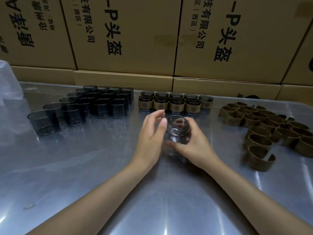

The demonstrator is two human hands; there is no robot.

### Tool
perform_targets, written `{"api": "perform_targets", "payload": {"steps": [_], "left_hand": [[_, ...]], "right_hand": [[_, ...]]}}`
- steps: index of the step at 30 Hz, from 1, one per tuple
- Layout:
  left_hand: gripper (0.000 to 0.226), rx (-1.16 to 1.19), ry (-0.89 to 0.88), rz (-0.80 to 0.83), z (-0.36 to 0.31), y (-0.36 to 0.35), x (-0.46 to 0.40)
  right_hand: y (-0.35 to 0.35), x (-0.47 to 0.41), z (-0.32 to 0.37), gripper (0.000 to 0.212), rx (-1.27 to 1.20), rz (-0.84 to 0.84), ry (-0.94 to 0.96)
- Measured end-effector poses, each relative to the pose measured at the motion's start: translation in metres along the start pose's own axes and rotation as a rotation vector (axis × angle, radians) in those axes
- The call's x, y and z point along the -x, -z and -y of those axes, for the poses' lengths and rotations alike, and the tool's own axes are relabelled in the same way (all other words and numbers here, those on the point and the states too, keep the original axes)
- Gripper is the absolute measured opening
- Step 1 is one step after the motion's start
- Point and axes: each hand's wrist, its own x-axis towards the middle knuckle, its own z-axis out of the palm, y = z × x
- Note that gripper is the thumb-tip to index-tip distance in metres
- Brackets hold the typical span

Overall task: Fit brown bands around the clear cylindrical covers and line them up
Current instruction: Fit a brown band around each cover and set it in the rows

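Observation:
A clear cylindrical cover (pixel 177 128) is held tilted above the table's middle, its open end toward me. My right hand (pixel 194 145) grips it from below and the right, fingers curled round its wall. My left hand (pixel 152 133) hovers at its left side with fingers relaxed and the thumb near the rim; I cannot tell if it touches. Bare smoky covers (pixel 88 106) stand in rows at the left. Banded covers (pixel 176 102), some stacked two high, form a row behind my hands. Loose brown bands (pixel 264 126) lie in a heap at the right.
The grey metal table (pixel 101 167) is covered in shiny film. Stacked cardboard boxes (pixel 128 39) wall off the back edge. A clear plastic bag (pixel 8 82) sits at the far left. One opened C-shaped band (pixel 257 157) lies nearest me on the right.

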Motion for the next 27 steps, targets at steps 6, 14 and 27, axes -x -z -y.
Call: {"api": "perform_targets", "payload": {"steps": [6,14,27], "left_hand": [[0.023,0.207,0.137,0.145,-0.0049,0.0017,-0.0037],[0.049,0.167,0.144,0.221,-0.0051,0.0030,-0.0034],[0.039,0.022,0.094,-0.045,-0.0014,0.0054,-0.0051]], "right_hand": [[-0.0098,-0.0011,0.0043,0.058,-0.228,-0.004,0.003],[-0.0073,-0.0019,-0.0005,0.054,-0.240,-0.010,0.039],[-0.0109,0.0062,0.0081,0.066,0.116,0.054,0.168]]}}
